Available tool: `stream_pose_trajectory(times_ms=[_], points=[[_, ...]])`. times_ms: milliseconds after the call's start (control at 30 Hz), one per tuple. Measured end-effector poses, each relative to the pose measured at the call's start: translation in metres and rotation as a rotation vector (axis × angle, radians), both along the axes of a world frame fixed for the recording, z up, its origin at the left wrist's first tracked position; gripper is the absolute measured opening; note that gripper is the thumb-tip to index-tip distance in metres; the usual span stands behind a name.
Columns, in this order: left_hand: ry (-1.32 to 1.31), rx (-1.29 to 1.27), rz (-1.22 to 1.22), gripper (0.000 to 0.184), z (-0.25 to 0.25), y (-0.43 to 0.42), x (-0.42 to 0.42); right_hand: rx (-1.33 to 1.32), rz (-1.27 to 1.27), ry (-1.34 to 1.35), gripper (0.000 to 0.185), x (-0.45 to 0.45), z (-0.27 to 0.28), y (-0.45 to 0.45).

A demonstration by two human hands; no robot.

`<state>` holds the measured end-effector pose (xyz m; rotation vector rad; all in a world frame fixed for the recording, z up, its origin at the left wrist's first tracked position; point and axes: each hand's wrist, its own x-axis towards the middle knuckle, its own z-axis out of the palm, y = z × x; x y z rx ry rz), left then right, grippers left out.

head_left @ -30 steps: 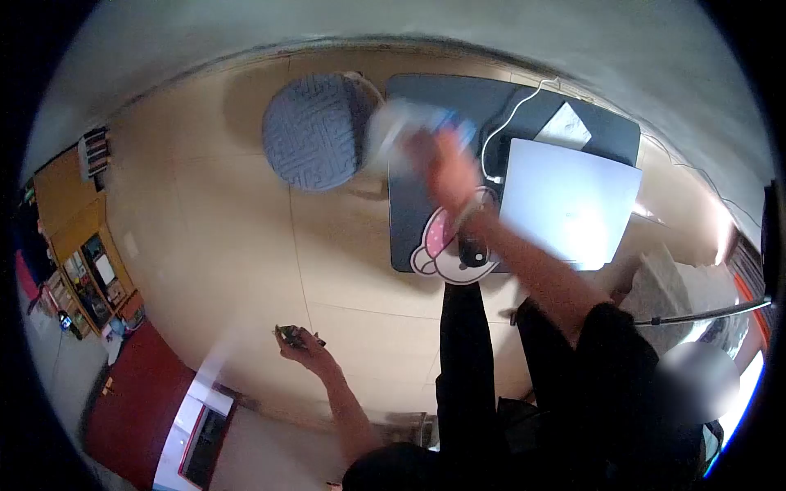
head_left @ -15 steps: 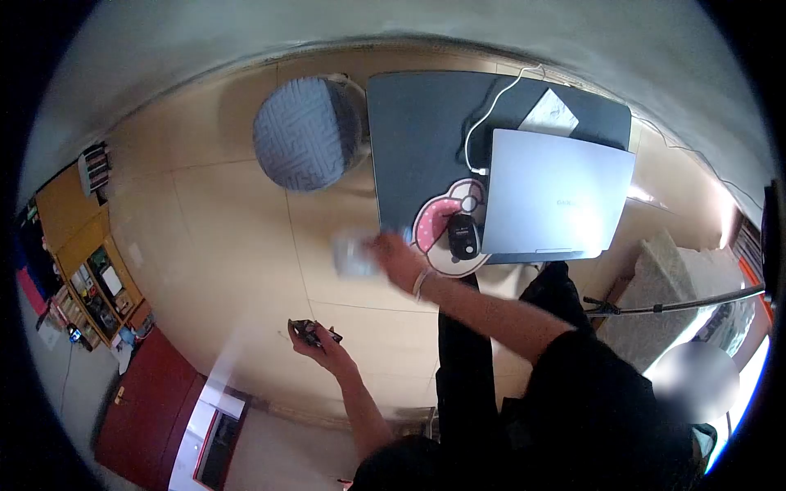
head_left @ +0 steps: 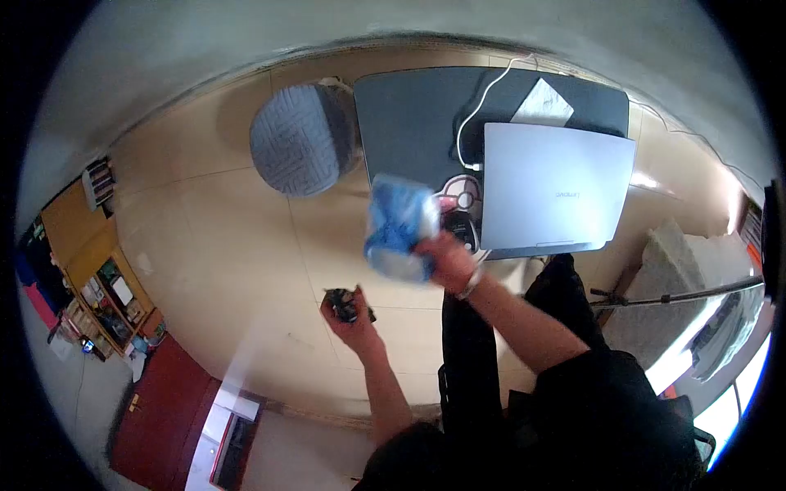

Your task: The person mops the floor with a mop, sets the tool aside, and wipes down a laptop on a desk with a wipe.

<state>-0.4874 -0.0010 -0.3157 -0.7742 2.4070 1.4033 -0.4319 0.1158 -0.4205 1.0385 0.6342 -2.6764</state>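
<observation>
My right hand (head_left: 449, 262) grips a blue-and-white soft packet (head_left: 399, 225), blurred by motion, so its kind cannot be made out. The packet hangs over the left front edge of the dark table (head_left: 417, 114), partly covering a pink-and-white mouse pad (head_left: 455, 195) and a black mouse (head_left: 460, 229). Lower and further left, my left hand (head_left: 354, 327) is closed around a small dark, crumpled-looking object (head_left: 345, 304) with glossy patches. Floor tiles show beneath that hand.
A closed silver laptop (head_left: 558, 184) lies on the table, with a white cable (head_left: 467, 123) and a folded paper (head_left: 544, 105) behind it. A round grey padded stool (head_left: 296, 139) stands left of the table. At right is a metal pole (head_left: 663, 299).
My right hand has moved right with the blue-and-white packet, which now shows more clearly, higher and nearer the table. My left hand has shifted up and right, still holding the dark object.
</observation>
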Motion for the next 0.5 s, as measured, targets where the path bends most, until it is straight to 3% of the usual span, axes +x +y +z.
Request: stream_pose_trajectory(times_ms=[33,300,367,433,467,500], points=[[0.065,0.175,0.015,0.037,0.002,0.016,0.001,-0.404,-0.205,-0.096,0.03,-0.026,0.048,0.051],[0.201,0.408,-0.268,0.047,-0.023,0.099,-0.028,-0.257,-0.055,-0.071,0.026,-0.027,0.056,0.118],[0.17,0.364,-0.325,0.047,-0.014,0.111,-0.03,-0.268,-0.064,-0.057,0.028,-0.023,0.063,0.125],[-0.057,0.457,-0.26,0.046,-0.009,0.115,-0.026,-0.204,-0.025,-0.043,0.031,-0.014,0.06,0.121],[0.003,0.285,-0.444,0.041,-0.018,0.106,-0.019,-0.141,0.019,-0.029,0.034,-0.009,0.058,0.117],[0.003,0.281,-0.446,0.041,-0.021,0.099,-0.01,-0.145,0.017,-0.028,0.034,-0.004,0.056,0.113]])
